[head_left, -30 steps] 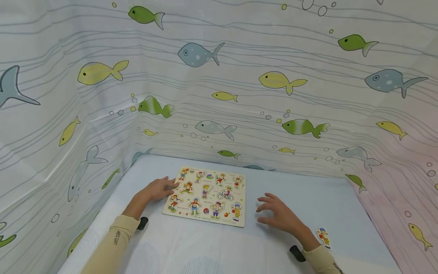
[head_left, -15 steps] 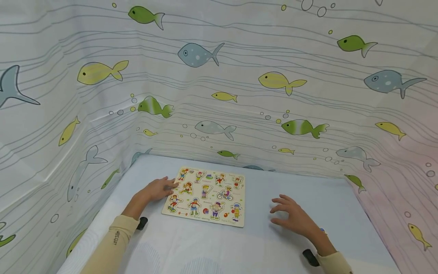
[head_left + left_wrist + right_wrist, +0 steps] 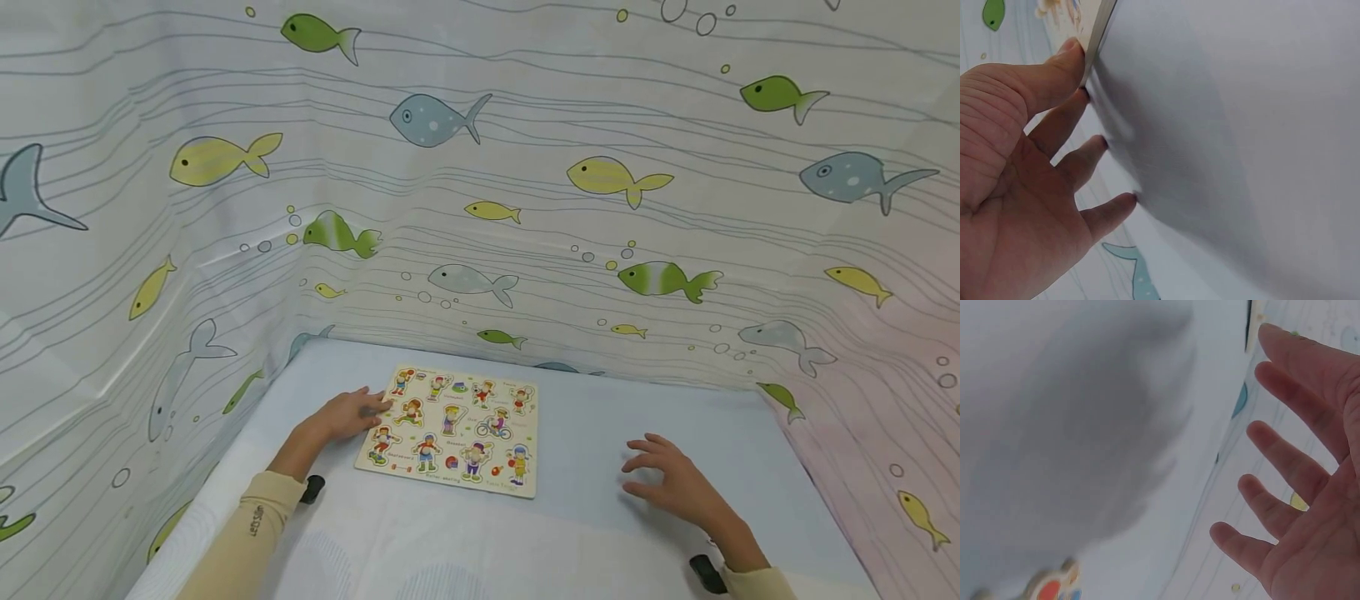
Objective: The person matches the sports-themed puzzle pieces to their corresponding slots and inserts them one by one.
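Observation:
A cream wooden puzzle board [image 3: 431, 417] with several sports-figure pieces lies flat on the table. My left hand [image 3: 348, 415] rests at its left edge. In the left wrist view, that thumb [image 3: 1071, 59] touches the board's edge [image 3: 1094, 31], and the other fingers extend down to the tabletop, fairly straight. My right hand [image 3: 671, 479] hovers right of the board, fingers spread and slightly bent, holding nothing. Below it, a loose figure piece [image 3: 1054, 586] shows partly at the bottom of the right wrist view; the right forearm hides most of it in the head view.
A pale blue-white cloth [image 3: 585, 542] covers the table. Fish-patterned sheeting [image 3: 540, 250] hangs around the back and sides. A black wrist device [image 3: 311, 489] is worn on the left wrist and another black device [image 3: 707, 575] on the right.
My right hand has moved rightward and slightly toward me, away from the board, and its forearm now covers the loose piece. The left hand and the board have stayed put.

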A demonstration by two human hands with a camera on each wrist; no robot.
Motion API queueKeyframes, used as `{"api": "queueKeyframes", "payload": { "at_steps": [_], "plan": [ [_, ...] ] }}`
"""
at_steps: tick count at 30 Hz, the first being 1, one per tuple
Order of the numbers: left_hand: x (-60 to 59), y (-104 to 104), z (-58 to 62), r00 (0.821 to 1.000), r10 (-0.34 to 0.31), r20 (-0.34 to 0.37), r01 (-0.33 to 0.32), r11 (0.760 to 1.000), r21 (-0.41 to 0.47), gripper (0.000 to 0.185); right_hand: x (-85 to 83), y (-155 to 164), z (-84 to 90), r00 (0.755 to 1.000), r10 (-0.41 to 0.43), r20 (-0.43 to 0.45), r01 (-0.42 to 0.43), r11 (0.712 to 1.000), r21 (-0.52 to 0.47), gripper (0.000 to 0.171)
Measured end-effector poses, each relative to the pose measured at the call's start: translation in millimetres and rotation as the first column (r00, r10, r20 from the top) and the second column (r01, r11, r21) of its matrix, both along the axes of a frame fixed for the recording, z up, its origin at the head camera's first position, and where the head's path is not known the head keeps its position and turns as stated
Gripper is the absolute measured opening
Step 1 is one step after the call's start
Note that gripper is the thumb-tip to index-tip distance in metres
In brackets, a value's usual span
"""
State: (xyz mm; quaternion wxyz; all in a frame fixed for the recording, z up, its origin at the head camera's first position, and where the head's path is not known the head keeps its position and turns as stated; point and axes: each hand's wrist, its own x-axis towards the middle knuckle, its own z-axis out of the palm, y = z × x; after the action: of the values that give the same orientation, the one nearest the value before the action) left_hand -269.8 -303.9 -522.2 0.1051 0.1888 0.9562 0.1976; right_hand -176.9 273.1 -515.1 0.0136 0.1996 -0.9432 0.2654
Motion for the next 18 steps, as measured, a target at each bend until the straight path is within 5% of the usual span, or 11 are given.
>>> {"api": "queueKeyframes", "payload": {
  "at_steps": [18],
  "plan": [
    [1.5, 2.0, 3.3, 1.0, 0.015, 0.011, -0.015, 1.0, -0.006, 0.041, 13.6, 47.0, 4.3, 0.983, -0.171, 0.068, 0.166, 0.983, 0.074, 0.015]
  ]
}}
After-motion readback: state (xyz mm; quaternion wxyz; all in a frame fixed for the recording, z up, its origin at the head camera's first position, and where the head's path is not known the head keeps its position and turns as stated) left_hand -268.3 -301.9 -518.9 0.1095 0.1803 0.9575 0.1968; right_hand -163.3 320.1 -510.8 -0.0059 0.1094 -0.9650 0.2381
